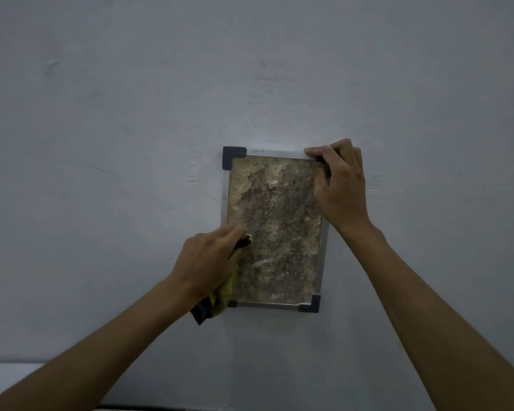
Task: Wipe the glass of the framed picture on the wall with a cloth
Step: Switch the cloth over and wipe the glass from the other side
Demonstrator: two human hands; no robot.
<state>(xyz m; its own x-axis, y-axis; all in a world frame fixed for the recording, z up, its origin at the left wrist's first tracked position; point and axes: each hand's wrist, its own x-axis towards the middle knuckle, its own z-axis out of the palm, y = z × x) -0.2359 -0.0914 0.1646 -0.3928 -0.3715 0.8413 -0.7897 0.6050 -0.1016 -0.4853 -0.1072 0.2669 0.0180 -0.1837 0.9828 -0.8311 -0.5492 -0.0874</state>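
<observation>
A small framed picture [279,221] hangs on the wall, with a mottled brown image behind glass, a thin silver frame and dark corner caps. My left hand [208,259] presses a yellow and black cloth [220,298] against the lower left part of the glass; the cloth's tail hangs below my palm over the frame's bottom left corner. My right hand [339,188] grips the frame's upper right corner and right edge, hiding that corner.
The plain grey wall [131,114] fills the view around the picture. A paler ledge or surface [9,378] shows at the bottom left, and a dark edge [149,407] runs along the bottom of the view.
</observation>
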